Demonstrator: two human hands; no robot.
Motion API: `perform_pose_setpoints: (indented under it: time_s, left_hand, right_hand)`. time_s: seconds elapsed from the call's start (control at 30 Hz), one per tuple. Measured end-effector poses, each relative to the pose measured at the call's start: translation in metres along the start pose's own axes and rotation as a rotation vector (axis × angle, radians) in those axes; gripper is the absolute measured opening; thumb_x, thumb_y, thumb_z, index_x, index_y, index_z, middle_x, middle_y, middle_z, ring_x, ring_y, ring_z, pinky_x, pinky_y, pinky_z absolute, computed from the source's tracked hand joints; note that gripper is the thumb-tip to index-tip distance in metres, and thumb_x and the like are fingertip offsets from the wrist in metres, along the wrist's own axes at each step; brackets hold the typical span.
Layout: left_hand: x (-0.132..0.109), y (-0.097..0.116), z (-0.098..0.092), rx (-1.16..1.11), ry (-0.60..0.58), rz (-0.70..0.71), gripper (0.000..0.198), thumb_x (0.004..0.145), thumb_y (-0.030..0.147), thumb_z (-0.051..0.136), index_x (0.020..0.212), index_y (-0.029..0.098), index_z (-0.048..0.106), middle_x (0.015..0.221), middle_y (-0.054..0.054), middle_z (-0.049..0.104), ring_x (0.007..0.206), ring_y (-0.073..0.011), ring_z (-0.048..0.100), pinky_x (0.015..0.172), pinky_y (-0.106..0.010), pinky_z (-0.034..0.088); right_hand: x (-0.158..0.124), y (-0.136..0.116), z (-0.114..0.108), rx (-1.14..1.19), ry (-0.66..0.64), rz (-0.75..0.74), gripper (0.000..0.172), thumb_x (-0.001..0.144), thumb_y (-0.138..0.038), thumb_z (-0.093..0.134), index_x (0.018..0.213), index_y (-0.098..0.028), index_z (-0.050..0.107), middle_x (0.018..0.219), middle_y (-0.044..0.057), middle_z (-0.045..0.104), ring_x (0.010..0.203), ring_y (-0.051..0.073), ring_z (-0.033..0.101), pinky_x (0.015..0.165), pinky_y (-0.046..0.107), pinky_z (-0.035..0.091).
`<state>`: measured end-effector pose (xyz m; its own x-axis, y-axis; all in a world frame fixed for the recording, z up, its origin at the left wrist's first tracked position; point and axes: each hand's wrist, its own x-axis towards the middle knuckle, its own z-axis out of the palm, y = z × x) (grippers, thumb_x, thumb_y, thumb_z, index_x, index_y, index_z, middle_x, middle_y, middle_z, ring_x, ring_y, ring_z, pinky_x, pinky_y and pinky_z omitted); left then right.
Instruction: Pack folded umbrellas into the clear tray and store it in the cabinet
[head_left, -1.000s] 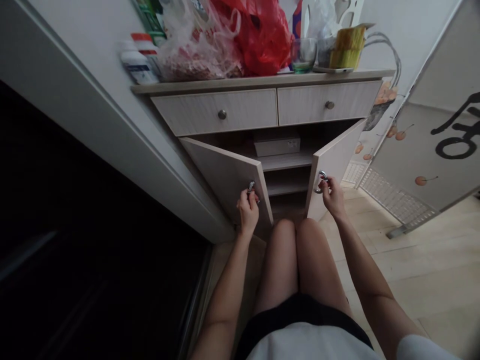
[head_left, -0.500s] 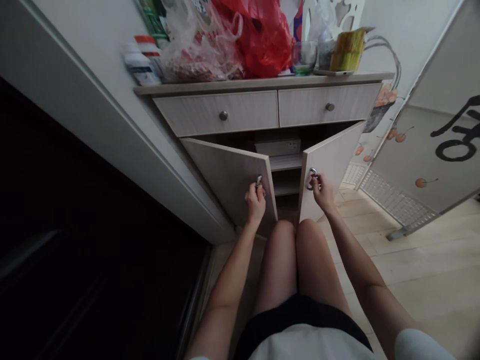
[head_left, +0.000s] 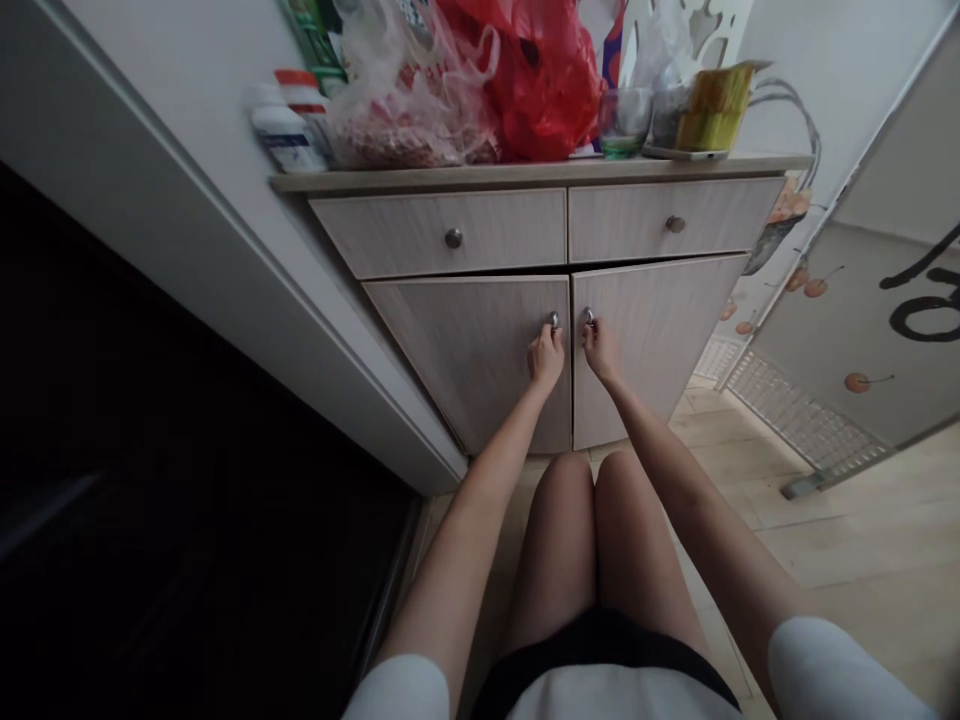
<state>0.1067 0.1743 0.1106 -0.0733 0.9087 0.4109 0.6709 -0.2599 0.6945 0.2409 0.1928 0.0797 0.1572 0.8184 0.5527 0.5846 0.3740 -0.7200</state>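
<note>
My left hand (head_left: 547, 354) is closed round the metal handle (head_left: 555, 319) of the left cabinet door (head_left: 465, 340). On the right cabinet door (head_left: 652, 330), my right hand (head_left: 601, 350) grips a matching metal handle (head_left: 589, 316). Both pale wood-grain doors stand nearly flush with the cabinet front, and a thin dark gap shows along their top edges. The inside of the cabinet is hidden behind them. Above the doors sit a left drawer (head_left: 510, 228) and a right drawer (head_left: 622, 222), each pushed in, with a round knob.
On the cabinet top (head_left: 420, 178) stand white bottles (head_left: 285, 138), a clear plastic bag (head_left: 412, 130), a red plastic bag (head_left: 547, 90), a glass (head_left: 624, 125) and a yellow package (head_left: 712, 108). A wall borders the left side; a folding screen (head_left: 847, 350) stands at right.
Both doors have swung inward from half open to almost closed, covering the shelves and the white box inside. My hands moved forward and toward each other, still on the handles.
</note>
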Motion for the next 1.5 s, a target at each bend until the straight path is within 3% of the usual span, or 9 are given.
perform_pose_setpoints:
  time_s: [0.2,0.3,0.37,0.43,0.5,0.6,0.9,1.17,1.5]
  left_hand:
    - [0.002,0.001,-0.002,-0.17,-0.018,-0.021,0.028,0.098,0.018,0.047,0.119,0.015,0.065,0.109,-0.016,0.073,0.103,-0.0249,0.068,0.095,-0.037,0.048]
    - [-0.015,-0.001,-0.015,-0.418,0.028,-0.058,0.043,0.092,0.014,0.054,0.135,0.016,0.058,0.102,-0.011,0.071,0.093,-0.0192,0.067,0.089,-0.032,0.05]
    - [-0.031,-0.002,-0.03,-0.63,-0.002,-0.065,0.063,0.089,0.016,0.061,0.15,0.021,0.046,0.084,-0.003,0.067,0.076,-0.0142,0.063,0.08,-0.028,0.05]
    - [-0.049,-0.001,-0.048,-0.854,-0.171,-0.067,0.077,0.088,0.022,0.065,0.157,0.03,0.033,0.066,0.006,0.052,0.057,-0.0102,0.051,0.068,-0.025,0.047]
    - [-0.064,0.004,-0.064,-1.049,-0.33,-0.081,0.075,0.091,0.027,0.062,0.158,0.038,0.031,0.057,0.01,0.035,0.045,-0.0083,0.034,0.056,-0.023,0.04]
    - [-0.079,0.015,-0.075,-1.229,-0.287,-0.117,0.058,0.098,0.033,0.049,0.154,0.042,0.038,0.057,0.01,0.017,0.042,-0.009,0.014,0.047,-0.024,0.03]
    - [-0.089,0.01,-0.05,-1.308,-0.234,-0.153,0.056,0.098,0.034,0.045,0.153,0.042,0.039,0.061,0.008,0.011,0.045,-0.0107,0.014,0.051,-0.026,0.032]
    - [-0.083,0.008,-0.045,-1.366,-0.236,-0.18,0.056,0.098,0.031,0.044,0.153,0.041,0.04,0.062,0.008,0.012,0.046,-0.0114,0.012,0.053,-0.026,0.031]
    - [-0.083,0.006,-0.039,-1.598,-0.294,-0.223,0.056,0.096,0.022,0.047,0.149,0.038,0.046,0.06,0.009,0.013,0.044,-0.0092,0.01,0.048,-0.023,0.025]
  right_hand:
    - [0.01,-0.004,0.003,0.072,0.011,0.084,0.039,0.098,-0.042,0.038,0.116,-0.017,0.061,0.103,0.015,0.068,0.089,0.024,0.065,0.087,0.043,0.053]
    - [-0.005,-0.013,-0.015,0.219,0.09,0.05,0.044,0.094,-0.042,0.047,0.13,-0.019,0.058,0.103,0.011,0.065,0.087,0.02,0.062,0.084,0.037,0.053]
    - [-0.019,-0.024,-0.033,0.398,0.086,0.055,0.057,0.091,-0.038,0.052,0.145,-0.022,0.048,0.089,0.004,0.061,0.075,0.017,0.056,0.075,0.032,0.051]
    - [-0.032,-0.036,-0.053,0.612,-0.043,0.099,0.069,0.089,-0.033,0.052,0.155,-0.029,0.034,0.072,-0.005,0.049,0.059,0.013,0.044,0.063,0.026,0.045]
    - [-0.042,-0.049,-0.07,0.82,-0.202,0.154,0.074,0.09,-0.03,0.048,0.159,-0.036,0.025,0.065,-0.009,0.036,0.049,0.011,0.028,0.053,0.023,0.036]
    - [-0.052,-0.063,-0.083,1.03,-0.308,0.227,0.076,0.088,-0.024,0.043,0.16,-0.037,0.023,0.063,-0.011,0.024,0.045,0.01,0.012,0.047,0.022,0.024]
    - [-0.063,-0.053,-0.075,1.134,-0.394,0.281,0.06,0.084,-0.028,0.047,0.145,-0.031,0.047,0.06,-0.013,0.009,0.044,0.008,-0.002,0.043,0.022,0.01]
    - [-0.061,-0.047,-0.071,1.234,-0.4,0.306,0.075,0.075,-0.021,0.046,0.15,-0.031,0.041,0.057,-0.014,0.014,0.043,0.008,-0.004,0.042,0.021,0.01]
    - [-0.059,-0.046,-0.068,1.291,-0.4,0.373,0.062,0.076,-0.019,0.049,0.138,-0.028,0.053,0.056,-0.014,0.012,0.045,0.008,-0.005,0.041,0.021,0.009]
